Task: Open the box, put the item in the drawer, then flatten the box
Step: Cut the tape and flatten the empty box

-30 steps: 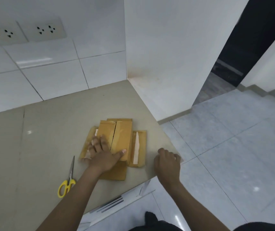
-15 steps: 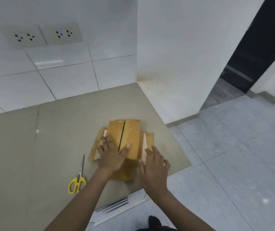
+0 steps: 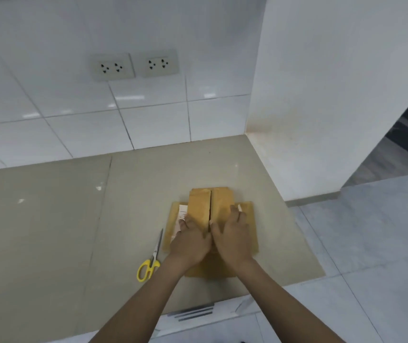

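Right hand (image 3: 232, 235) had come off the surface's right edge since a second ago and joined left hand (image 3: 189, 240) on the box (image 3: 219, 203). Both lay open, palms flat, pressing, gripping nothing. Box sat collapsed near the surface's (image 3: 49, 219) right front corner, flaps splayed (tape strips showing). I judged flattening nearly done; item and drawer not in view. Yellow-handled scissors (image 3: 152, 258) lay just left of the box. White tiled wall behind, two sockets (image 3: 134, 65); grey floor tiles to the right.
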`<state>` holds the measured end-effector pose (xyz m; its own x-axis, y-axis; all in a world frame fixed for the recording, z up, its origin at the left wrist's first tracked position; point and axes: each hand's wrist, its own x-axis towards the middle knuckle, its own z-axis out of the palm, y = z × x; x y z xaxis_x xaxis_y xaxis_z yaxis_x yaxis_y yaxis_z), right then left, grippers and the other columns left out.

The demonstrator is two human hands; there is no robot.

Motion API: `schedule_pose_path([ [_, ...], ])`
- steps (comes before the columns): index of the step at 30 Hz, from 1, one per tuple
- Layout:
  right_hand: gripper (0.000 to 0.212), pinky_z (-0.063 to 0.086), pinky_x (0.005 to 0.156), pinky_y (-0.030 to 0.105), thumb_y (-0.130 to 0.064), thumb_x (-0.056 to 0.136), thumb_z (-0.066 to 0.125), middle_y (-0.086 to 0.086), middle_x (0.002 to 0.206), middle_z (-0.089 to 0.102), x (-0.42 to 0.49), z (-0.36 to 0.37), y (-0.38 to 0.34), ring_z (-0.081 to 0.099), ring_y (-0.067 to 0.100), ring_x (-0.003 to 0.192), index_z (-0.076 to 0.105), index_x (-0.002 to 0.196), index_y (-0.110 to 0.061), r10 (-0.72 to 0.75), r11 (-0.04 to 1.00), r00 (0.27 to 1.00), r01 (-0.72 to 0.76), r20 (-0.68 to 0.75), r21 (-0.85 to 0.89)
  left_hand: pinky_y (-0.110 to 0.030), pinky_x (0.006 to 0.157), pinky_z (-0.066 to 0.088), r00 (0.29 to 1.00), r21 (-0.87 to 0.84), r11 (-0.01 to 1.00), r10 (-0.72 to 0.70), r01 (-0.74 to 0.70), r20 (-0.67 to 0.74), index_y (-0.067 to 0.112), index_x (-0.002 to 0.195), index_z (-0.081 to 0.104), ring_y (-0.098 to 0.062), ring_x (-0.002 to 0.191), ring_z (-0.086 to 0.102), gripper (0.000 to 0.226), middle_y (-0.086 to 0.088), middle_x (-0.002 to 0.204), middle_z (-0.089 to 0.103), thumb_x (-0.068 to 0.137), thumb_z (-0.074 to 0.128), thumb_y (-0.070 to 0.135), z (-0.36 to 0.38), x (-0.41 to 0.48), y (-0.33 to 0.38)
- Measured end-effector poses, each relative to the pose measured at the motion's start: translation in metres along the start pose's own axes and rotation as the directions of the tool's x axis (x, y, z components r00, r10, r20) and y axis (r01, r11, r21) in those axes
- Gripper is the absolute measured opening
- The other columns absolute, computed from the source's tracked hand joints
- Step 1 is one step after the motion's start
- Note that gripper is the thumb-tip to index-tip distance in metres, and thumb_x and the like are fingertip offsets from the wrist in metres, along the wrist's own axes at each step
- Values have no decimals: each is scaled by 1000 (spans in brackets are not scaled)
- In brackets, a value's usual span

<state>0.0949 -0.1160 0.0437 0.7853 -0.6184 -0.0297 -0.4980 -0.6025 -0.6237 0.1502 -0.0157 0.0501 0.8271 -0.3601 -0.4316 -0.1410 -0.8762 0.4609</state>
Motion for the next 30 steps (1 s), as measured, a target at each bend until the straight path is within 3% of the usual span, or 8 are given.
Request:
schedule_pose_path([
  [5, 88, 54, 85, 40, -57, 83, 60, 16, 143, 38, 16, -8, 1, 57, 36, 113, 16, 146, -14, 27, 999, 997, -23, 67, -46, -42, 82, 50, 988, -388, 922, -64, 5, -140, 1, 105, 56, -38, 101, 59, 39, -23, 116, 62, 100, 28, 28, -18, -10, -9],
  [9, 72, 47, 71, 32, -41, 86, 61, 8, 126, 52, 21, -24, 7, 60, 25, 95, 24, 143, -17, 2, 998, 993, -10, 115, 65, -45, 78, 58, 979, -873, 461, -188, 157, 77, 1, 104, 57, -37, 97, 63, 24, -23, 107, 63, 95, 39, 14, -24, -16, -41],
  [13, 36, 45, 71, 37, -33, 99, 40, -3, 81, 58, 27, -45, 22, 56, 16, 73, 37, 131, -18, 133, 929, 991, -136, 35, 344, -50, 86, 56, 974, -928, 314, -169, 201, 154, 5, 105, 60, -40, 99, 65, 21, -21, 106, 67, 96, 42, 12, -21, -13, -64],
  [16, 36, 47, 69, 37, -17, 99, 39, 6, 85, 61, 41, -46, 38, 59, 23, 74, 36, 134, -12, 196, 958, 980, -185, -31, 218, -49, 83, 58, 979, -907, 389, -177, 163, 100, 7, 120, 57, -34, 102, 65, 29, -15, 116, 66, 94, 49, 16, -9, -6, -74],
  [21, 45, 36, 103, 57, -14, 93, 50, 21, 148, 36, 47, -26, 55, 42, 41, 129, 42, 137, -17, -118, 896, 991, 136, 69, -423, -45, 107, 39, 955, -305, 952, -63, -30, -289, 18, 148, 26, -31, 133, 39, 70, -9, 149, 36, 87, 61, 22, 2, 2, -76],
  [23, 37, 16, 112, 63, -33, 95, 36, 13, 151, 36, 46, -23, 48, 26, 34, 142, 58, 121, -21, -262, 864, 959, 285, 111, -416, -48, 107, 36, 938, -141, 982, 74, -128, -339, 23, 148, 24, -35, 136, 32, 71, -10, 153, 29, 85, 55, 24, -2, 1, -69],
  [26, 61, -10, 114, 55, -55, 92, 16, -3, 155, 33, 43, -20, 39, 5, 20, 149, 67, 109, -25, -310, 908, 942, 333, 125, -256, -44, 114, 28, 948, -314, 936, 57, -160, -314, 22, 148, 25, -30, 139, 29, 56, -6, 155, 27, 94, 41, 23, -7, 0, -53],
  [30, 56, -11, 118, 49, -63, 88, 20, -18, 146, 43, 35, -32, 34, 10, 1, 145, 69, 78, -37, -334, 931, 935, 307, 117, 197, -42, 116, 25, 952, -480, 876, -106, -48, -288, 20, 146, 30, -28, 140, 29, 56, -5, 155, 28, 97, 43, 42, -9, 3, -42],
])
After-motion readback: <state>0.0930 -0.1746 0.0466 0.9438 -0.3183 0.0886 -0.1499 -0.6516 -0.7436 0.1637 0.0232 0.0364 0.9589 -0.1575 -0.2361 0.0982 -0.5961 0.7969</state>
